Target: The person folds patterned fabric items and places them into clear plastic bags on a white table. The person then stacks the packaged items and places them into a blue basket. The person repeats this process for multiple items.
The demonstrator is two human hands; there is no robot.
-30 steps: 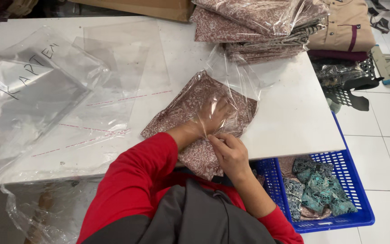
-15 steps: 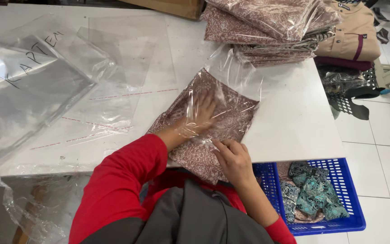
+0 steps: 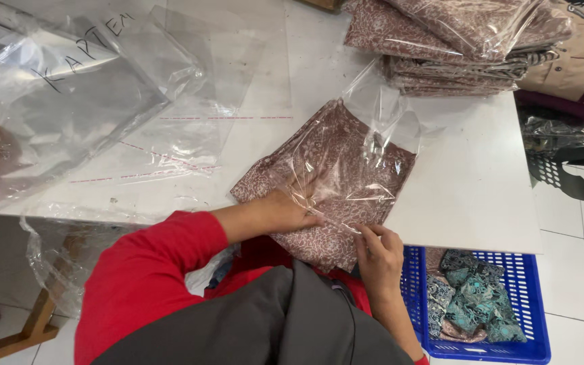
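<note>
Head view looked down on a white tabletop [image 3: 468,196], person in red sleeves at the lower centre. Folded brown patterned cloth [image 3: 319,236] lay at frame centre, its near corner overhanging the table's front edge, most of it already inside a clear plastic sleeve bag [image 3: 373,135] whose free flap stood up toward the upper right.

Left hand [image 3: 285,208] was reached in under the plastic, fingers spread fairly flat on the cloth, pressing rather than gripping. Right hand [image 3: 376,251] sat at the lower edge of the bundle, thumb and fingertips narrowed in a pinch on the bag's edge; exactly how much film they held could not be told.

Stack of bagged brown patterned cloths [image 3: 454,40] stood at upper right, well apart from the hands. Loose clear plastic bags [image 3: 136,122] were spread over the upper left. Blue plastic basket [image 3: 508,338] with teal patterned fabric sat on the floor at lower right, below the table edge.

Judgement on doing this step well: the flat hand should keep the fold square and push air toward the open end while the pinching hand draws the film taut and even. Pulling at one corner only would likely skew the cloth or wrinkle the bag. Overhanging corner risks slipping off; sliding the bundle further onto the table would steady it.
</note>
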